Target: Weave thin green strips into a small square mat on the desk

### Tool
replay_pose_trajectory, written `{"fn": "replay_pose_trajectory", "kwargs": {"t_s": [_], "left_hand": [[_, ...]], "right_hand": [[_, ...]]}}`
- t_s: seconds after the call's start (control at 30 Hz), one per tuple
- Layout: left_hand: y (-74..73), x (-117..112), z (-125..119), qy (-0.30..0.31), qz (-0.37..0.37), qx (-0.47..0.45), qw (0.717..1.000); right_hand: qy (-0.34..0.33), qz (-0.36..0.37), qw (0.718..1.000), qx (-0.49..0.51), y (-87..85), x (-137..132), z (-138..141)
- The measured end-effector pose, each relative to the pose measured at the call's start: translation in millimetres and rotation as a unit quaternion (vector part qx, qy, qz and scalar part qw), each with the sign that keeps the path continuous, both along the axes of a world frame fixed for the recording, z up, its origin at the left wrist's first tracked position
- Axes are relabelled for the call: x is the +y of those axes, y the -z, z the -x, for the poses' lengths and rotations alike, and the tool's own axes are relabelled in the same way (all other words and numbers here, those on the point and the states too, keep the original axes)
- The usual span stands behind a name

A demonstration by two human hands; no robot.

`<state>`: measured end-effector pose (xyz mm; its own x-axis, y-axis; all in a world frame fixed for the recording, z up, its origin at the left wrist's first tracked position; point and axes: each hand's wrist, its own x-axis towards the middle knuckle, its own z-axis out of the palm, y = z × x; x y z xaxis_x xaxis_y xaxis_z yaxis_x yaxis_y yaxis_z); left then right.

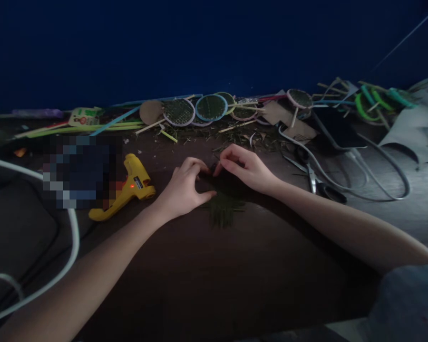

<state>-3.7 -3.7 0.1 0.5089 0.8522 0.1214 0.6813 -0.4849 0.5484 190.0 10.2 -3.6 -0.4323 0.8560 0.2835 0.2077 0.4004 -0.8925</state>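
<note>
A small woven mat of dark green leaf strips [223,213] lies on the dark table between my hands, its loose strip ends pointing toward me. My left hand [189,187] rests at its left side, thumb apart from the bent fingers, whose tips reach the mat's far edge. At the far right of the mat is my right hand [248,167], fingers curled and thumb drawn in near the tips. Whatever those fingers pinch is too dark and small to make out. To the left of my left hand lies a yellow glue gun [137,183] with a lit orange light.
Several round woven leaf fans [211,108] lie along the back by a blue wall [214,47], among sticks and leaf scraps. Scissors [312,179], a phone [338,127] and its looped cable [408,183] are at right. A white cable [74,232] runs at left.
</note>
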Motion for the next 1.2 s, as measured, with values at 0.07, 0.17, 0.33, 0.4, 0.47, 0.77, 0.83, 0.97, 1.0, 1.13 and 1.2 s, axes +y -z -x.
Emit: {"fn": "replay_pose_trajectory", "kwargs": {"t_s": [0.07, 0.17, 0.33, 0.4, 0.47, 0.77, 0.83, 0.97, 1.0, 1.13, 1.2], "left_hand": [[0.5, 0.2, 0.3, 0.003, 0.001, -0.001, 1.0], [0.2, 0.4, 0.0, 0.001, 0.003, 0.003, 1.0], [-0.9, 0.1, -0.8, -0.002, 0.001, 0.008, 1.0], [-1.0, 0.0, -0.9, -0.004, 0.001, 0.012, 1.0], [-0.9, -0.2, -1.0, -0.003, -0.005, 0.014, 1.0], [-0.2, -0.5, -1.5, -0.001, -0.008, 0.002, 1.0], [0.1, -0.4, -1.1, 0.0, -0.009, 0.0, 1.0], [0.9, -0.1, -0.7, -0.003, -0.012, -0.007, 1.0], [1.1, 0.0, -0.6, -0.003, -0.012, -0.011, 1.0], [1.9, 0.0, -0.3, 0.001, -0.009, -0.02, 1.0], [2.1, -0.2, -0.4, 0.003, -0.007, -0.025, 1.0]], "right_hand": [[-0.009, 0.002, 1.0, 0.002, 0.4, -0.3, -0.1], [-0.016, 0.005, 1.0, 0.001, 1.4, -0.3, -0.1], [-0.017, 0.014, 1.0, -0.005, 1.8, -0.2, -0.1], [-0.017, 0.017, 1.0, -0.005, 1.1, -0.3, -0.1], [-0.019, 0.017, 1.0, -0.006, 0.2, -0.7, 0.1], [-0.012, -0.017, 0.999, -0.046, -1.0, -2.7, 0.5], [-0.011, -0.015, 0.999, -0.047, -0.9, -2.8, 0.4], [-0.012, -0.017, 0.998, -0.051, -1.7, -2.9, 0.1], [-0.01, -0.021, 0.998, -0.057, -2.1, -3.0, 0.0], [0.004, -0.058, 0.993, -0.1, -3.1, -3.7, -0.6], [0.005, -0.091, 0.989, -0.12, -3.0, -4.1, -0.6]]}}
